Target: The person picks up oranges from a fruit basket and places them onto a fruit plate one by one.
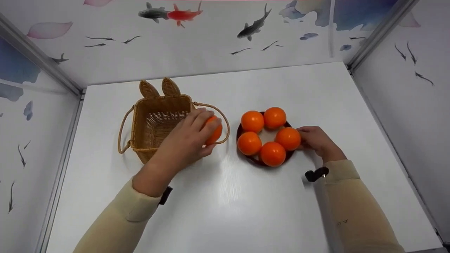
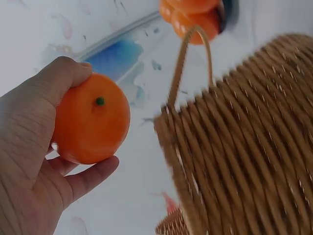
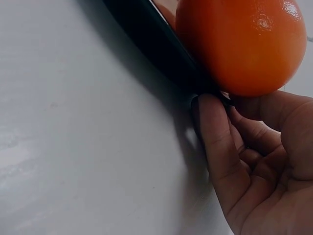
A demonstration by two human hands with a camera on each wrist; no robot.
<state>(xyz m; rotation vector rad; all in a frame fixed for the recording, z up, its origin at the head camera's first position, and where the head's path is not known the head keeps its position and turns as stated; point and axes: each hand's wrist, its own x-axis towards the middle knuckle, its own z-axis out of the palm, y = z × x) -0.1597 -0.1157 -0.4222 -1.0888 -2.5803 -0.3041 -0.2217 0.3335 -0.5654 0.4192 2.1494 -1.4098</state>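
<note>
My left hand [image 1: 184, 140] grips an orange [image 1: 215, 131] above the right side of a wicker basket [image 1: 138, 128], by its right loop handle [image 1: 227, 121]. In the left wrist view the orange [image 2: 93, 122] shows a small green stem spot, held between thumb and fingers apart from the basket wall [image 2: 244, 137]. A dark round plate [image 1: 269, 135] with a pale middle carries several oranges [image 1: 272, 154] in a ring. At the plate's right edge, my right hand [image 1: 316, 140] pinches the dark rim [image 3: 151, 49] between thumb and finger, just under one orange [image 3: 242, 44].
Two woven ears [image 1: 171, 87] rise from the basket's back edge, and a second loop handle [image 1: 121, 135] hangs at its left. The white table [image 1: 225, 211] is bounded by printed panels [image 1: 211, 45] at the back and both sides. Each wrist carries a small black device [image 1: 316, 174].
</note>
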